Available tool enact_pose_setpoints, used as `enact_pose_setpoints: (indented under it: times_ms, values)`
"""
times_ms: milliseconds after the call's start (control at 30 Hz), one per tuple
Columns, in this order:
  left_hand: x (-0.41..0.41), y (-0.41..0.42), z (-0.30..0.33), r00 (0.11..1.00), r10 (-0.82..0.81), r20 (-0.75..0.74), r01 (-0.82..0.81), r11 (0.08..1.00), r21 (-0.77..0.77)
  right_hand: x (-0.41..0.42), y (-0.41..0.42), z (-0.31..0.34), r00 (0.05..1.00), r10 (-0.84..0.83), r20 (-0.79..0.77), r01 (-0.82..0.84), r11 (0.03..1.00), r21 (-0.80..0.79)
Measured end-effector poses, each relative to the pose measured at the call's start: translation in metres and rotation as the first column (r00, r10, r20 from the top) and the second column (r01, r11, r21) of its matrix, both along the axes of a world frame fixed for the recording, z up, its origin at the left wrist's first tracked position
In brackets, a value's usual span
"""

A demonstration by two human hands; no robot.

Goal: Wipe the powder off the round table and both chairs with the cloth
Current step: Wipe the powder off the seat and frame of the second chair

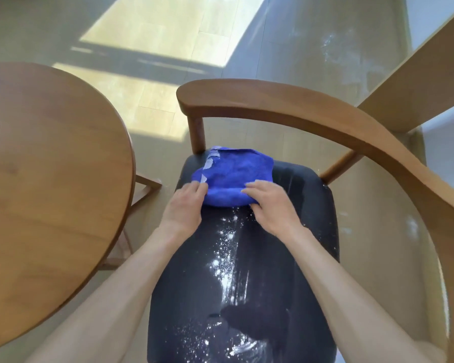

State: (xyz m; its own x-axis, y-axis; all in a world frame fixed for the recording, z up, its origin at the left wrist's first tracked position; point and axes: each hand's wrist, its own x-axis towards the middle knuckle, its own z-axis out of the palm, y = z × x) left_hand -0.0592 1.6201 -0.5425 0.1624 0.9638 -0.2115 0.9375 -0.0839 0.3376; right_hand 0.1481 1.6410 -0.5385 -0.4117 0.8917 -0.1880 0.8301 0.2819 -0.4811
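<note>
A blue cloth (233,174) lies bunched on the far part of a chair's dark seat (307,205). My left hand (184,205) pinches the cloth's near left edge and my right hand (270,203) presses on its near right edge. White powder (226,260) runs in a streak down the middle of the seat toward me, with more specks near the front. The chair has a curved wooden backrest (312,111) arching around the seat. The round wooden table (45,179) stands to the left.
Pale floor (286,40) lies beyond the chair, with a sunlit patch and powder smears (336,48) at the upper right. A slanted wooden board (417,82) crosses the upper right corner. Table legs (144,189) show between table and chair.
</note>
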Motion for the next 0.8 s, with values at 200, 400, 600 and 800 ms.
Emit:
enact_pose_setpoints:
  times_ms: [200, 400, 600, 800]
  values:
    - [0.001, 0.002, -0.015, 1.000, 0.022, 0.002, -0.022, 0.991, -0.133, -0.008, -0.008, -0.026, 0.997, -0.077, -0.005, 0.077, 0.997, -0.013]
    - [-0.004, 0.013, -0.008, 0.906, 0.386, 0.173, -0.371, 0.922, -0.113, -0.061, 0.031, -0.043, 0.961, -0.112, 0.254, 0.096, 0.993, 0.074]
    - [-0.049, -0.029, -0.034, 0.685, 0.701, 0.200, -0.646, 0.711, -0.277, -0.095, 0.028, -0.080, 0.919, -0.173, 0.354, 0.148, 0.984, 0.096]
    - [-0.074, -0.068, -0.068, 0.515, 0.855, 0.055, -0.664, 0.439, -0.606, -0.098, 0.025, -0.086, 0.908, -0.280, 0.311, 0.206, 0.946, 0.248]
